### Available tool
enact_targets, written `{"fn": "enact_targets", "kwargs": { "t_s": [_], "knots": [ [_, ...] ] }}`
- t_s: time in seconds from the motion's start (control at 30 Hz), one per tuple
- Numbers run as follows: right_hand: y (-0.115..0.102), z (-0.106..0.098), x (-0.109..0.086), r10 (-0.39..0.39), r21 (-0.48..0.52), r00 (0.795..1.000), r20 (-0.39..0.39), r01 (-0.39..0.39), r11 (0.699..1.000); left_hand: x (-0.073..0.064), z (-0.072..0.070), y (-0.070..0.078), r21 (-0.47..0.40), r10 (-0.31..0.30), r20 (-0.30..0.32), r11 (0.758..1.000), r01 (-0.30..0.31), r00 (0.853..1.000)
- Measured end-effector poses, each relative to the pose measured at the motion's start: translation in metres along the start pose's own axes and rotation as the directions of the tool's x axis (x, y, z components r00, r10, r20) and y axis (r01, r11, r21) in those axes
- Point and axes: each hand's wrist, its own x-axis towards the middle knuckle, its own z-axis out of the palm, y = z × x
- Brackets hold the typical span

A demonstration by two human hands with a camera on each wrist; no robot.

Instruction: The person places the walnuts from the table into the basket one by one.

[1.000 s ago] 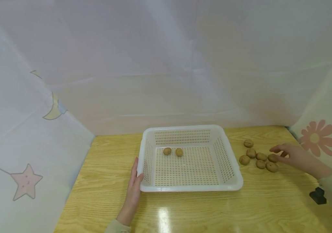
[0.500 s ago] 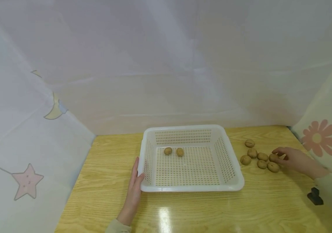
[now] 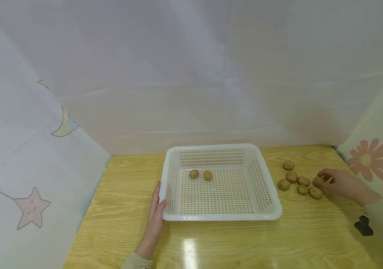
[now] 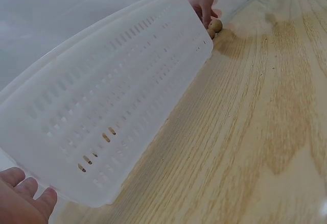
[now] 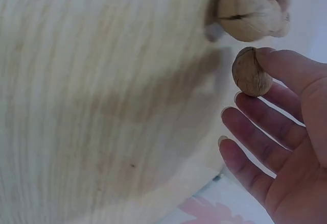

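Observation:
A white plastic basket [image 3: 268, 216] with slotted walls sits mid-table, two walnuts [image 3: 194, 174] lying towards its back left. At the basket's front left corner my left hand [image 3: 155, 216] holds the rim, its thumb at the edge and its fingers along the outside. In the left wrist view, fingertips [image 4: 46, 198] show below the basket's end. My right hand [image 3: 340, 183] pinches a walnut [image 5: 251, 73] between thumb and forefinger; the other fingers are spread below it. Several more walnuts [image 3: 303, 181] lie in a loose group right of the basket, beside the right hand.
The wooden table [image 3: 120, 194] runs up to a pale cloth wall [image 3: 137, 112] at the back. Printed cloth also hangs at both sides, with a pink flower [image 3: 366, 160] at right. A small black object [image 3: 363, 226] shows by the right sleeve.
My right hand has taken hold of a walnut at the right end of the group and moved it slightly away from the others. My left hand stays at the basket.

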Motion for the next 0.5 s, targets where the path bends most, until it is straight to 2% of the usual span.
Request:
{"fn": "enact_targets", "kwargs": {
  "t_s": [0.17, 0.5],
  "knots": [
    [-0.012, -0.010, -0.002, -0.039, -0.047, 0.997, -0.067, 0.036, 0.998, -0.001, 0.000, 0.002, 0.016, -0.009, -0.004, 1.000, 0.010, 1.000],
    [-0.066, -0.030, 0.000, -0.140, -0.123, 0.985, -0.102, 0.127, 0.984, -0.001, 0.000, 0.002, 0.029, -0.034, -0.024, 0.999, 0.035, 0.999]
  ]
}}
